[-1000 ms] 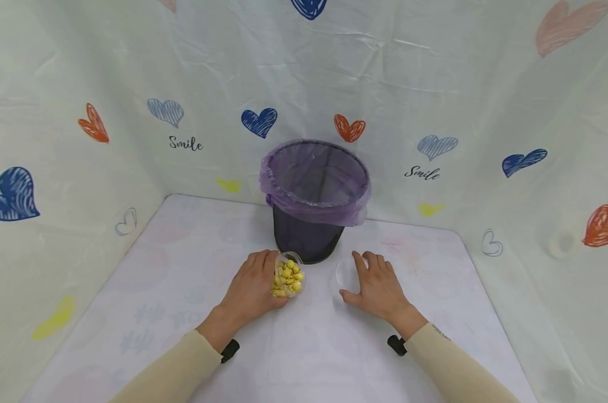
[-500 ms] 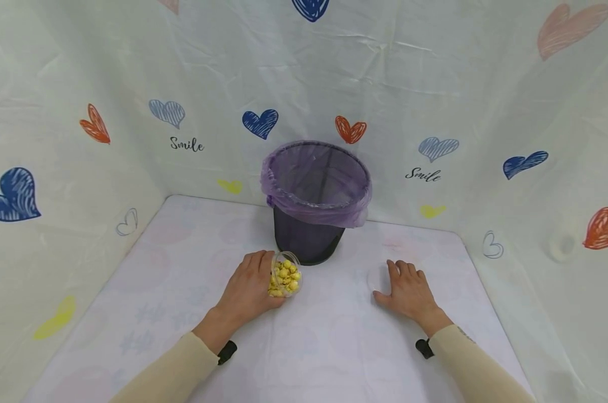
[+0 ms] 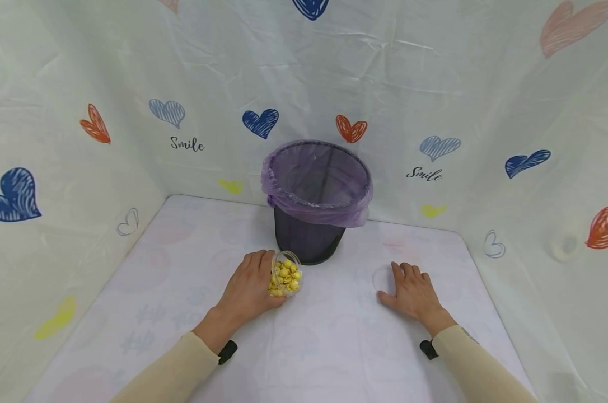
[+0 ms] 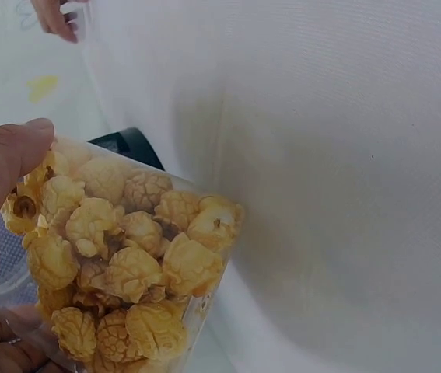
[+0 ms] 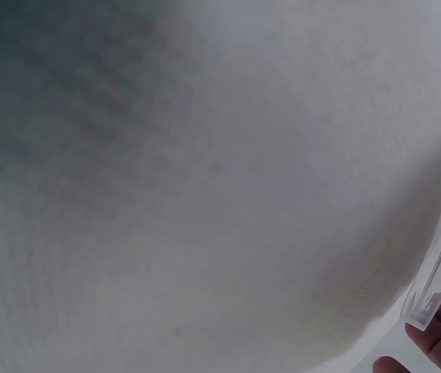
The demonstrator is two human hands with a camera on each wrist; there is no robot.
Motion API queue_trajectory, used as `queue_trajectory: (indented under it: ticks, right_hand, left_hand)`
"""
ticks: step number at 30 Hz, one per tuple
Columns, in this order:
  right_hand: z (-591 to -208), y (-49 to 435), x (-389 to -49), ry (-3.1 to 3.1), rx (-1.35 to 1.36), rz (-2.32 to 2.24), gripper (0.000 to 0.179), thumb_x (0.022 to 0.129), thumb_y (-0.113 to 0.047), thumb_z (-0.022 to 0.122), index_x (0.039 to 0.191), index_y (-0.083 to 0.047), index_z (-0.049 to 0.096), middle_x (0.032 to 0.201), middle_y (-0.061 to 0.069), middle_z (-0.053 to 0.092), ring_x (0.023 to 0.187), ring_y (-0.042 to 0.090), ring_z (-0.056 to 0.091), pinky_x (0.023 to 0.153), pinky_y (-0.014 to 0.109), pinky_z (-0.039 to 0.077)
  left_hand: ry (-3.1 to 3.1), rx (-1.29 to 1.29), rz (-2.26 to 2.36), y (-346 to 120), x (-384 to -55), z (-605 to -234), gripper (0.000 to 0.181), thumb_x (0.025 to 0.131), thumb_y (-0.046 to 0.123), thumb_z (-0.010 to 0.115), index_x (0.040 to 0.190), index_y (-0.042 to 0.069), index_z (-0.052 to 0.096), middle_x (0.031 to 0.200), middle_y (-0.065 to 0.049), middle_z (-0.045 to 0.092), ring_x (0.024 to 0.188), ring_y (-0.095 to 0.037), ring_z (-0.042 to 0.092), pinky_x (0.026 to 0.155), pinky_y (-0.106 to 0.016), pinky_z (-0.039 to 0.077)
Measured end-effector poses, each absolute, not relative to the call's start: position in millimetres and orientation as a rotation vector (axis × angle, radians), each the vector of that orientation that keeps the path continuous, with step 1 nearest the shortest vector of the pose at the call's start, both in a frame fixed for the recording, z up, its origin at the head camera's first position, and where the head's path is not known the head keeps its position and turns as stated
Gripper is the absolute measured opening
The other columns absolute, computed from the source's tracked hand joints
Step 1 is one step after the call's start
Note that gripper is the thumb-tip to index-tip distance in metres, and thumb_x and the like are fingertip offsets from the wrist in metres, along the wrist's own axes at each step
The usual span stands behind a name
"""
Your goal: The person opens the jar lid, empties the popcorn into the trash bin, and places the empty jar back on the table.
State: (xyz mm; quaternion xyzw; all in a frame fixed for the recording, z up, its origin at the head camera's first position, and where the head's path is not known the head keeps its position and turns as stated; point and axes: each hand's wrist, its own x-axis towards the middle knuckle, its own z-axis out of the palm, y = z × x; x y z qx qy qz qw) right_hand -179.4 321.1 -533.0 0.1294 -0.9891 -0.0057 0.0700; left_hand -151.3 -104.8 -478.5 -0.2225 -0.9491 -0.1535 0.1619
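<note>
In front of the bin (image 3: 306, 243), slightly left of its middle and near its base, the left hand (image 3: 251, 282) held a clear plastic jar (image 3: 295, 257). Its grip was closed around the jar's side, with the thumb on the near edge in the head view. Yellow popcorn (image 3: 286, 274) in round, crinkled pieces filled much of the jar and showed through the wall in the left wrist view. Whether the jar's bottom touched the desk (image 3: 324, 336) could not be told.

To the right of the bin and nearer the person than its base, the right hand (image 3: 408, 291) had a round clear lid (image 3: 384, 280) in its grip, thumb and fingers at the edge. Only part of the lid and some fingertips showed in the right wrist view. The lid was well apart from the jar.

The dark bin stood upright at the far side of the desk, with a purple bag (image 3: 316, 215) lining it and folded out over its rim. Behind the bin hung a pale curtain (image 3: 208, 67) printed with hearts and the word "Smile". Nearer than the bin, two beige sleeves (image 3: 173, 366) reached in across the desk.
</note>
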Motion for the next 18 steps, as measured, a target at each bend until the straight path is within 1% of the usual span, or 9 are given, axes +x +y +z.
queue_trajectory:
  ticks: [5, 9, 13, 18]
  right_hand:
    - [-531, 322, -181, -2.983, 0.382, -0.012, 0.088, 0.090, -0.061, 0.068, 0.147, 0.004, 0.052, 0.133, 0.025, 0.058, 0.121, 0.046, 0.054, 0.090, 0.059, 0.047]
    - [-530, 323, -181, -3.002, 0.370, 0.000, 0.091, 0.091, -0.064, 0.068, 0.148, 0.005, 0.051, 0.137, 0.027, 0.057, 0.123, 0.048, 0.055, 0.092, 0.062, 0.047]
    - [-523, 322, -182, -2.992, 0.365, 0.039, 0.094, 0.093, -0.064, 0.066, 0.150, 0.007, 0.046, 0.141, 0.030, 0.054, 0.127, 0.052, 0.054, 0.098, 0.066, 0.047]
    - [-502, 314, -187, -2.910, 0.378, 0.061, 0.089, 0.099, -0.057, 0.065, 0.152, 0.011, 0.042, 0.144, 0.033, 0.053, 0.130, 0.053, 0.054, 0.105, 0.068, 0.046]
  left_hand:
    - [-2.710, -0.633, -0.436, -104, -152, -477, 0.111, 0.065, 0.046, 0.101, 0.144, -0.010, 0.047, 0.136, -0.026, 0.057, 0.128, -0.042, 0.055, 0.112, -0.051, 0.048]
    - [-2.745, -0.597, -0.444, -105, -152, -476, 0.111, 0.067, 0.048, 0.100, 0.145, -0.009, 0.046, 0.138, -0.026, 0.056, 0.129, -0.042, 0.054, 0.112, -0.051, 0.048]
    - [-2.758, -0.553, -0.448, -108, -151, -472, 0.111, 0.067, 0.049, 0.099, 0.145, -0.010, 0.046, 0.138, -0.026, 0.056, 0.128, -0.042, 0.054, 0.110, -0.052, 0.050]
    - [-2.710, -0.523, -0.431, -118, -149, -462, 0.112, 0.064, 0.046, 0.101, 0.143, -0.013, 0.048, 0.134, -0.028, 0.058, 0.123, -0.044, 0.056, 0.105, -0.053, 0.053]
